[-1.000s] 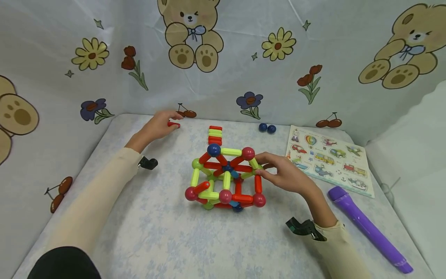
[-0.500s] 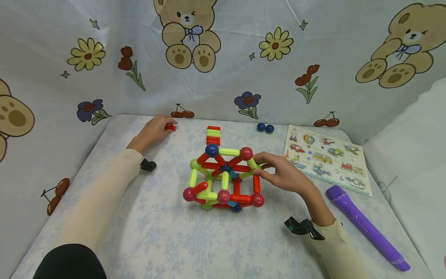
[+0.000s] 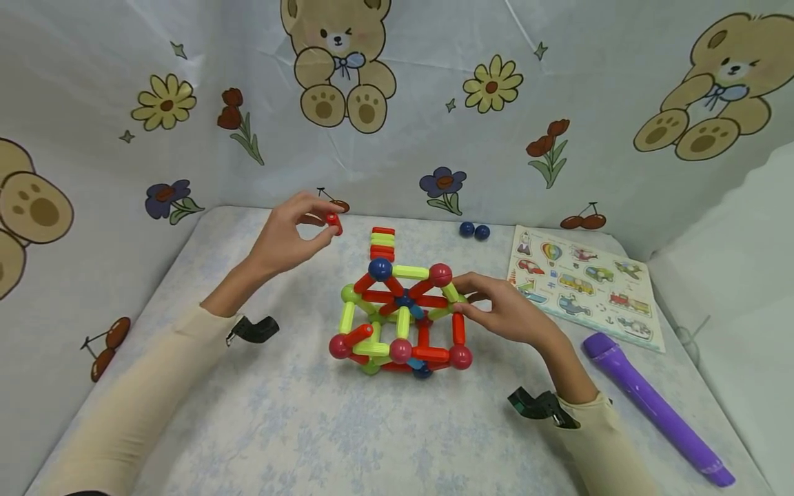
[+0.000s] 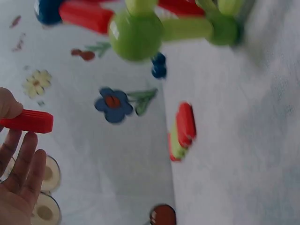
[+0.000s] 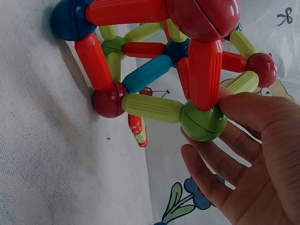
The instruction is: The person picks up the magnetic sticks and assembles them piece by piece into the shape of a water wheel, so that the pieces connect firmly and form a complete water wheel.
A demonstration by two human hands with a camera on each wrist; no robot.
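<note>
Between thumb and fingers my left hand (image 3: 287,238) pinches a short red magnetic rod (image 3: 336,224), raised above the back left of the table. The left wrist view shows the rod's ribbed side. A framework of red, yellow-green and blue magnetic rods with coloured balls (image 3: 401,350) stands mid-table. At its right side my right hand (image 3: 505,310) holds a green ball (image 5: 202,123) at one corner, the thumb on top of it and fingers behind. One red rod (image 3: 358,335) juts out from the framework's front left ball.
Behind the framework lies a row of red and yellow-green rods (image 3: 382,244). Two blue balls (image 3: 474,231) sit near the back edge. At the right are a picture board (image 3: 586,282) and a purple microphone-shaped stick (image 3: 657,406). A patterned cloth (image 3: 397,151) hangs behind the table.
My left hand has picked up the red rod from the table's back left and moved it up and right. The right hand stays on the framework, which has not moved.
</note>
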